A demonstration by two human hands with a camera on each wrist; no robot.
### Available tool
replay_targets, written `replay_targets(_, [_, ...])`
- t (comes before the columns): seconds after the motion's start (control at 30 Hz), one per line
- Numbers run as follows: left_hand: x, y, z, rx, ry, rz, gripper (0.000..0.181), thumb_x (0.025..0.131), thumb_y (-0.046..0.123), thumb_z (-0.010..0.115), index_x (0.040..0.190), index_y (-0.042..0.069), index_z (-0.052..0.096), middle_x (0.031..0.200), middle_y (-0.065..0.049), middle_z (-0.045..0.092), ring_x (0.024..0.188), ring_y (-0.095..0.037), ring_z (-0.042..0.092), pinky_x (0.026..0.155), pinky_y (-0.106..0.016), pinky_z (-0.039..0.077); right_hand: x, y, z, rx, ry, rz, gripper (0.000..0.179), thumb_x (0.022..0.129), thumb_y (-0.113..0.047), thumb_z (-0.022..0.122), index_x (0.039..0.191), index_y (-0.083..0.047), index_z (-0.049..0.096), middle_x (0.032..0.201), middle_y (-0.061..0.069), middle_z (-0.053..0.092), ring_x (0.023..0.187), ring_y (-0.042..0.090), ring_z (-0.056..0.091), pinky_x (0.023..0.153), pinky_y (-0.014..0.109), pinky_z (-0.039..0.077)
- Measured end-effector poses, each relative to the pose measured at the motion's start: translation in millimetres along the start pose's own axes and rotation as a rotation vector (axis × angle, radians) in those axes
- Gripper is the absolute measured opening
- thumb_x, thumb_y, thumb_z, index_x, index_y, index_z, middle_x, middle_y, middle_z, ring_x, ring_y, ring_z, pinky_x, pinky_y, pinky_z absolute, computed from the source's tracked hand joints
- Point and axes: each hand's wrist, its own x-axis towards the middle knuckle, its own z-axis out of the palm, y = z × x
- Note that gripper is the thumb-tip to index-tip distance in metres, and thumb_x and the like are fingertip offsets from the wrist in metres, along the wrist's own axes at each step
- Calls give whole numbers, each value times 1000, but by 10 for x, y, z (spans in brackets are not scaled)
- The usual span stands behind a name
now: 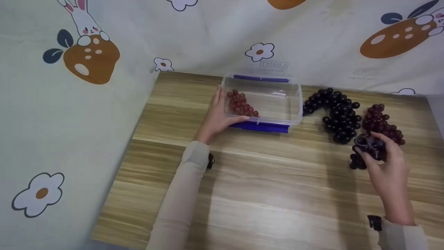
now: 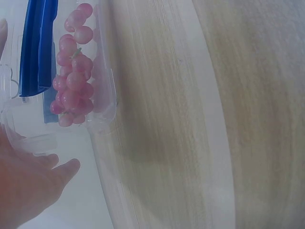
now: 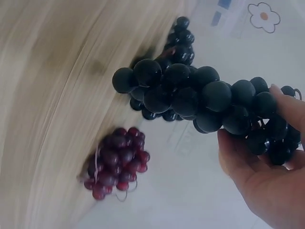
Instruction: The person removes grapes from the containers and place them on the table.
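My right hand (image 1: 392, 166) grips a bunch of black grapes (image 3: 186, 95) at one end, thumb and fingers on either side. The bunch hangs over the right of the table, its far part pointing away from the palm in the right wrist view. At the left end of a clear plastic container (image 1: 296, 100) is my left hand (image 1: 216, 116), fingers straight along the side wall and thumb stretched over the front rim. Inside the container, against its left side, lies a bunch of light red grapes (image 1: 241, 106). Blue clip flaps (image 1: 260, 126) stick out from its long sides.
More black grapes (image 1: 341, 118) lie just right of the container. Beside them is a dark red bunch (image 1: 378, 121), partly behind my right hand. A wood-grain table (image 1: 256, 180) carries everything, with a patterned sheet (image 1: 208, 38) hanging along its back and left.
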Motion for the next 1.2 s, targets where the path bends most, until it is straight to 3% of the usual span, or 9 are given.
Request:
replay_targets(0.1, [-5,-6,-4,-11,1,5,144,74,61,91,170,12,-5,178,-7,-10,164,-36,0,132,-52,10,-13,34,-21,-31,-16,-30,53,88,13,76,138,4,63,136,36,61,125,56,56,111,41,45])
replay_targets(0.23, [-10,-11,-11,-14,5,8,144,75,60,91,170,11,-5,178,-7,-10,164,-36,1,133,-52,8,-39,56,2,-86,-19,-93,53,86,16,76,136,6,63,130,40,61,119,61,58,108,65,48])
replay_targets(0.4, [-5,-14,-14,-6,6,7,144,74,60,92,170,11,-4,178,-6,-10,164,-36,1,132,-52,8,-91,58,59,-119,-62,-147,58,82,23,74,137,7,62,126,40,61,114,63,58,94,75,50])
replay_targets(0.77, [-5,-2,-14,25,4,-11,145,73,62,91,170,13,-4,178,-6,-10,165,-33,1,132,-52,9,-191,54,406,-174,-178,-248,60,83,17,78,139,2,62,123,38,64,98,62,65,72,73,54])
replay_targets(1.2, [-5,10,-14,23,-6,-4,143,75,61,90,170,11,-4,178,-7,-9,164,-34,3,133,-50,11,-291,130,708,-197,-223,-330,61,78,9,87,135,5,64,124,35,68,97,61,67,80,74,54])
